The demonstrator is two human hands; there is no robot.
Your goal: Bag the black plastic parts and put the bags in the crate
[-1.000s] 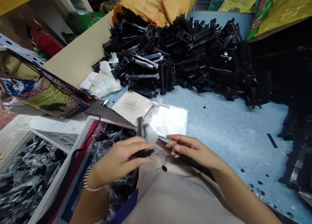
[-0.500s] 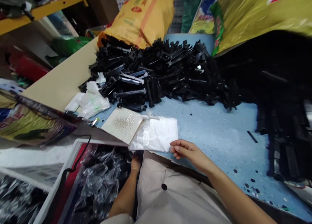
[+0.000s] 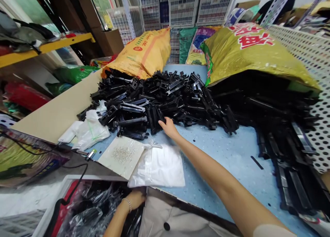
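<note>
My right hand [image 3: 168, 127] reaches to the front edge of a heap of black plastic parts [image 3: 180, 92]. Its thumb and fingers close on one upright black plastic part [image 3: 154, 118], though the fingertips are partly hidden. Low at the table's front edge, my left hand [image 3: 135, 199] is over a bin of clear-bagged black parts [image 3: 90, 209]; its fingers are hidden from sight. Between the hands lie a stack of white plastic bags [image 3: 162, 166] and a cream square board [image 3: 121, 156] with tiny bits scattered on it.
An orange sack [image 3: 144, 53] and a yellow-green sack [image 3: 255, 58] stand behind the heap. More black parts [image 3: 291, 171] spread along the right side. Crumpled plastic [image 3: 91, 128] lies at left beside a white flat device [image 3: 69, 131]. Someone in dark clothing [image 3: 270, 7] is in the background.
My right hand has moved from the white bags forward to the heap and onto a black part. My left hand stays by the bin. The view has tilted upward.
</note>
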